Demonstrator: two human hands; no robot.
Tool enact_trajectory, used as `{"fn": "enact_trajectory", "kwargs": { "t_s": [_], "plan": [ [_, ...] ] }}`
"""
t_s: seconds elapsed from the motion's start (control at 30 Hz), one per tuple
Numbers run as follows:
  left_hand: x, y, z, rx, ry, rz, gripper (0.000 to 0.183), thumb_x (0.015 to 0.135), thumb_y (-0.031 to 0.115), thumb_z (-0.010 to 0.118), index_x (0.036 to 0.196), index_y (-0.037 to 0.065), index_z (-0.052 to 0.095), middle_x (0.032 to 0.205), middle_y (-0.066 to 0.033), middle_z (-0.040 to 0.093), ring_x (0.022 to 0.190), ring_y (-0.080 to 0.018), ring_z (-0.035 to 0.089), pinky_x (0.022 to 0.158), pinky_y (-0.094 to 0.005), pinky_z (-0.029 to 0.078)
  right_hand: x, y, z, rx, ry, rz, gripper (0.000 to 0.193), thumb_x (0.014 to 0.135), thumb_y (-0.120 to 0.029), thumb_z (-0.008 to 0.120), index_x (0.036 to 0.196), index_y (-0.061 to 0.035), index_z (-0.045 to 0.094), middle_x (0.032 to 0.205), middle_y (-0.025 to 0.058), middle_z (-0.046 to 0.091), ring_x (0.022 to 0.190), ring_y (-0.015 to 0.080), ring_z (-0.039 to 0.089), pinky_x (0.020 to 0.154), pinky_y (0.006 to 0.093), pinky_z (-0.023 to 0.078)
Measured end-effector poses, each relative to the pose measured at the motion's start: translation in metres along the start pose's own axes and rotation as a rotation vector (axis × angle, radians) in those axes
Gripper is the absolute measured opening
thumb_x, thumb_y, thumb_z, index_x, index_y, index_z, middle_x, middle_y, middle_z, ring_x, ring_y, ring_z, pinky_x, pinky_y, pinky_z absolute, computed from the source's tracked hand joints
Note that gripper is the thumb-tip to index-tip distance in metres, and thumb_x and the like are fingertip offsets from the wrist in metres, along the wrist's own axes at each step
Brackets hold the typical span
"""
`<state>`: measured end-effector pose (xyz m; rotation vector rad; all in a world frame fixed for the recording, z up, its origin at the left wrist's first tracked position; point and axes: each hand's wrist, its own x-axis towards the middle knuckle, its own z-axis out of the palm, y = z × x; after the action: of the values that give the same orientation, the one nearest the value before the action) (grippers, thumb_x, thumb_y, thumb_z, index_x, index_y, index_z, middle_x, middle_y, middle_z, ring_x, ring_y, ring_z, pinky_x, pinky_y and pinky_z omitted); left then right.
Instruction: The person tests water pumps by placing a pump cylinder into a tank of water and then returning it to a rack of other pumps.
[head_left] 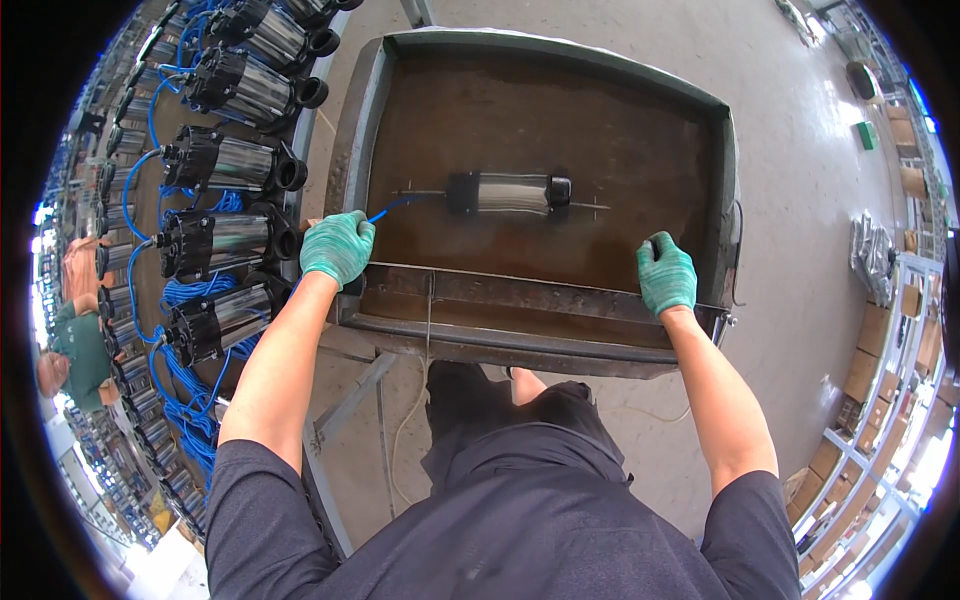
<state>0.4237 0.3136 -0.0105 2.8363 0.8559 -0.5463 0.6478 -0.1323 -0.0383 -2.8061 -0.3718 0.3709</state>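
A pump point(514, 193) with a shiny metal body and black ends lies on its side, apparently under the brownish water in a metal tank point(350, 160). From its left end a blue cable point(397, 203) runs to my left hand point(338, 248), which wears a green glove and is closed around the cable at the tank's front left corner. My right hand point(667, 274), gloved the same way, is curled above the right end of the metal crossbar point(530, 286). Its palm side is hidden, so I cannot make out what it grips.
Several similar pumps point(225, 160) line a rack on the left, with coiled blue cables point(190, 410) beneath them. Another person point(80, 350) is at the far left. Shelves with cardboard boxes point(868, 350) stand on the right. A metal frame leg point(360, 390) is below the tank.
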Motion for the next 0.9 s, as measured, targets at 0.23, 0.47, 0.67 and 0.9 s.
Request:
{"fn": "enact_trajectory", "kwargs": {
  "t_s": [0.23,0.47,0.67,0.9],
  "plan": [
    [0.000,-0.001,0.002,0.001,0.045,0.017,0.029,0.104,0.031,0.052,0.103,0.010,0.071,0.097,-0.0195,0.075,0.095,-0.0418,0.071,0.085,-0.0534,0.056,0.001,-0.001,-0.001,0.009,0.007,0.009,0.025,0.100,-0.033,0.060,0.101,-0.0098,0.067,0.092,0.0234,0.073,0.089,0.0460,0.070,0.078,0.0549,0.056],
    [-0.004,-0.007,0.015,-0.041,0.268,0.067,0.019,0.101,0.027,0.058,0.098,0.010,0.067,0.102,-0.0145,0.069,0.094,-0.0398,0.069,0.082,-0.0516,0.057,0.003,-0.003,-0.002,-0.011,0.000,0.035,0.024,0.100,-0.033,0.059,0.101,-0.0102,0.067,0.093,0.0228,0.074,0.090,0.0458,0.070,0.079,0.0551,0.056],
    [-0.002,-0.001,0.009,-0.094,0.351,0.196,0.013,0.095,0.021,0.066,0.100,0.009,0.069,0.098,-0.0143,0.070,0.096,-0.0371,0.067,0.085,-0.0496,0.055,0.000,-0.004,-0.005,0.004,-0.001,0.061,0.026,0.101,-0.034,0.058,0.103,-0.0102,0.068,0.095,0.0218,0.075,0.092,0.0449,0.071,0.081,0.0547,0.057],
    [0.013,0.126,-0.006,-0.657,0.246,0.398,0.018,0.092,0.011,0.069,0.109,0.005,0.069,0.106,-0.0192,0.073,0.104,-0.0400,0.070,0.093,-0.0446,0.056,-0.002,-0.005,-0.009,0.033,-0.009,0.086,0.028,0.101,-0.034,0.057,0.110,-0.0108,0.069,0.101,0.0188,0.076,0.095,0.0422,0.072,0.084,0.0519,0.058]
  ]
}}
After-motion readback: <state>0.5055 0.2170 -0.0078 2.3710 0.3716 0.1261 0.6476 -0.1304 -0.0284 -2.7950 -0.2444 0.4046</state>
